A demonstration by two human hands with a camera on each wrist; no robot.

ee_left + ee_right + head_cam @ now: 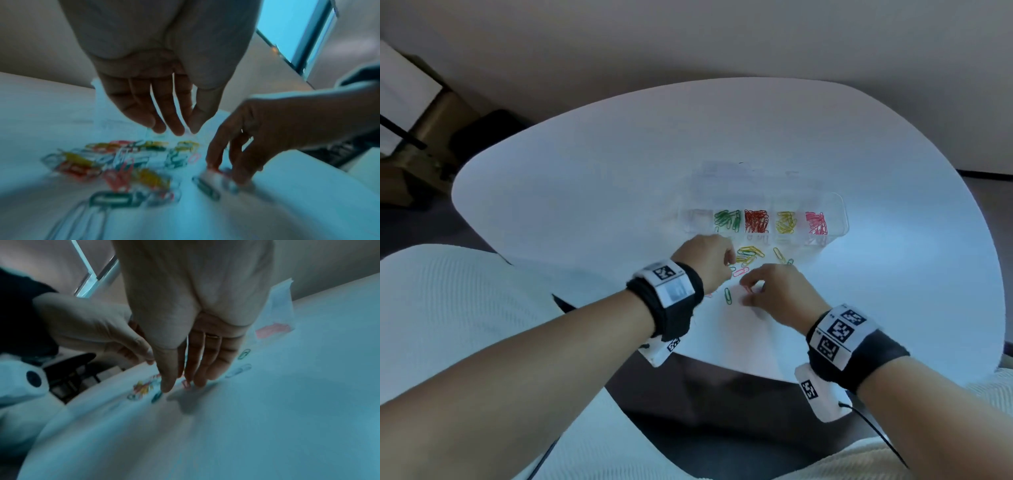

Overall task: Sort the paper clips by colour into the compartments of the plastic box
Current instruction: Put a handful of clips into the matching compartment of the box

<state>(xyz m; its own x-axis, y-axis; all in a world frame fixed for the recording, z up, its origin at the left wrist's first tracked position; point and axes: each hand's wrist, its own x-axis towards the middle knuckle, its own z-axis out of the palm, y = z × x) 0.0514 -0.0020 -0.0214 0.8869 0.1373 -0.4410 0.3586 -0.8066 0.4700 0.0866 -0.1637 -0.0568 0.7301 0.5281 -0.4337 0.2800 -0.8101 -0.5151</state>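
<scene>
Head view: both hands are low over the white rounded desk [585, 178], working the scatter of loose coloured wire paper clips [750, 255] that lies just in front of the clear plastic compartment box [839, 219]. The box sits a little beyond the hands, its compartments in a row: the leftmost looks pale and I cannot tell what is in it, then green clips [727, 219], red clips [756, 221], yellow clips [786, 222] and pink clips [816, 222].

The left hand [705, 258] hovers by the near-left edge of the pile, fingers relaxed and reaching down, thumb close to the forefinger; from the left wrist view the fingertips [176, 129] hang above the clips with nothing plainly between them. The right hand [777, 289] is down at the desk, thumb and fingers drawn narrow together at a red paper clip [747, 289]; whether they actually hold it, I cannot tell, the wrist pictures are blurred. A single green paper clip [728, 295] lies just left of those fingers, and a pink paper clip [739, 272] lies between the two hands. Black wrist straps with white marker tags [839, 330] sit on both wrists.
</scene>
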